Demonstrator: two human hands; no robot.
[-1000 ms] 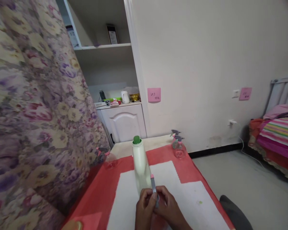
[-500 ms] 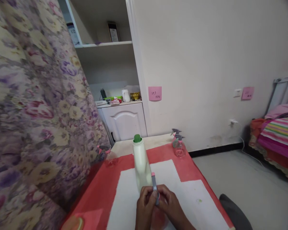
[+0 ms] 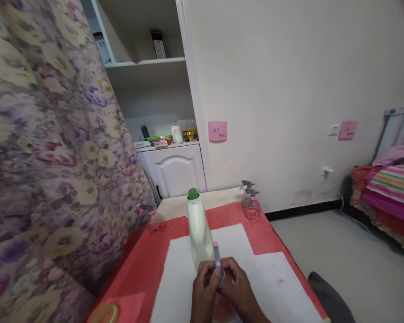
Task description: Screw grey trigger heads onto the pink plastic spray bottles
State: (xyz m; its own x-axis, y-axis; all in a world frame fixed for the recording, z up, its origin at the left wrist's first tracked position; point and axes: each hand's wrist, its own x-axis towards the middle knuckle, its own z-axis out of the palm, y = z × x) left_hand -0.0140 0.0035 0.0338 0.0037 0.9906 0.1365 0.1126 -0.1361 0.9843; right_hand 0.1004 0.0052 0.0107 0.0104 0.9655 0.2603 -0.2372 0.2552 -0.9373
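Note:
My left hand (image 3: 204, 287) and my right hand (image 3: 238, 285) meet at the near part of the table, both closed around the top of a small spray bottle (image 3: 217, 255). Its grey trigger head with a pink nozzle tip sticks up between my fingers and points away from me. Below my hands the clear body shows faintly; the neck is mostly hidden by my fingers. Just beyond stands a tall pale green plastic bottle (image 3: 198, 224), upright, with its mouth uncapped and a green spout inside. Its lower right side is behind my hands.
Two more spray bottles (image 3: 252, 209) stand close together at the far right table corner; another spray bottle (image 3: 156, 223) is at the left edge beside the floral curtain (image 3: 63, 148). White sheets (image 3: 269, 273) cover part of the red cloth (image 3: 134, 264). A rounded orange-tan object (image 3: 101, 312) lies lower left.
My hands keep the same hold on the spray bottle, with only a very slight shift. The rounded object at the lower left looks a little different in outline.

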